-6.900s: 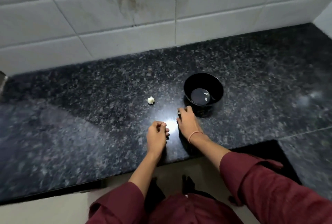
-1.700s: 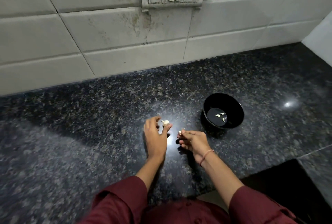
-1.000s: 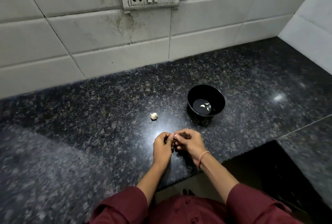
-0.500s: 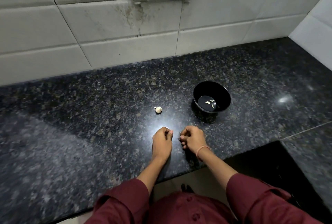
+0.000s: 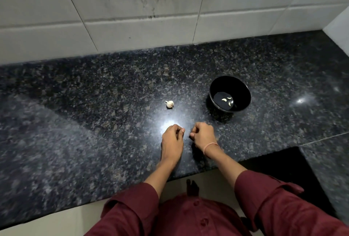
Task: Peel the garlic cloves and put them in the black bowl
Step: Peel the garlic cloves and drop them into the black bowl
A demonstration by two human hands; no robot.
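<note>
Both hands sit low on the dark stone counter (image 5: 94,122), close to its front edge, near each other but not touching, which looks like the stance for working a small clove between the fingertips. The left hand (image 5: 172,139) has its fingers curled with the thumb drawn in against them. The right hand (image 5: 203,134) is curled the same way, knuckles up. Whatever either one pinches is hidden or too small to see, so I cannot tell if a clove is in there. What remains of the garlic bulb (image 5: 170,104) lies just beyond the left hand, within easy reach for the next piece. The black bowl (image 5: 243,92) stands beyond the right hand, near enough to drop into, and a few peeled cloves (image 5: 226,100) already lie at its bottom. I'd judge the job partly done.
</note>
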